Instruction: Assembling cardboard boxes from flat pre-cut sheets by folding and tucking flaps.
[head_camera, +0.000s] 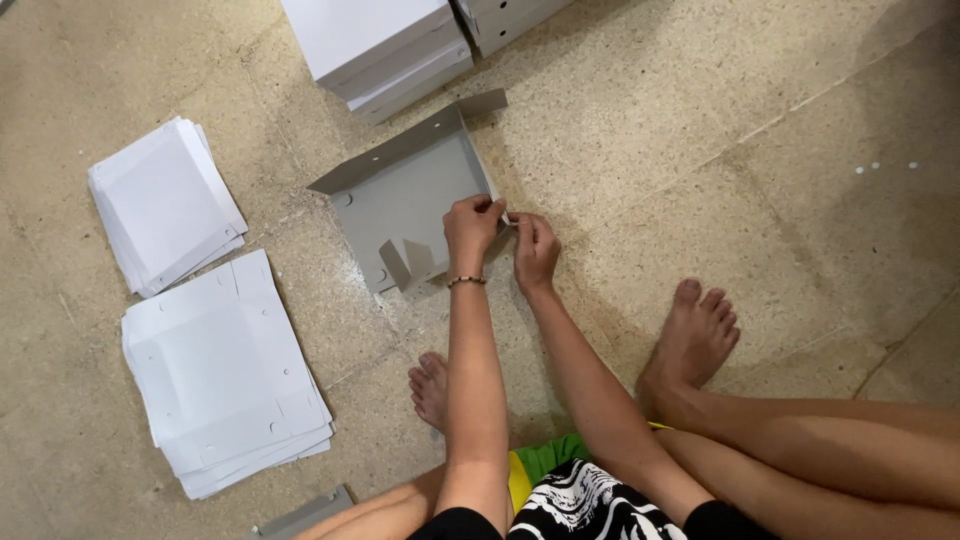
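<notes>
A grey cardboard box blank (405, 195) lies on the floor in front of me, partly folded, with its far wall raised and two small flaps standing at its near edge. My left hand (470, 232) grips the box's right side wall at the near corner. My right hand (535, 250) sits just to the right of it, fingers pinched on the same corner flap from outside. Both arms reach forward over my feet.
Two stacks of flat white box blanks (165, 205) (225, 375) lie on the floor at left. Finished white boxes (385, 45) are piled at the top, with more at the top right. My bare feet (695, 335) rest on the speckled floor. A grey piece (305, 515) lies at the bottom edge.
</notes>
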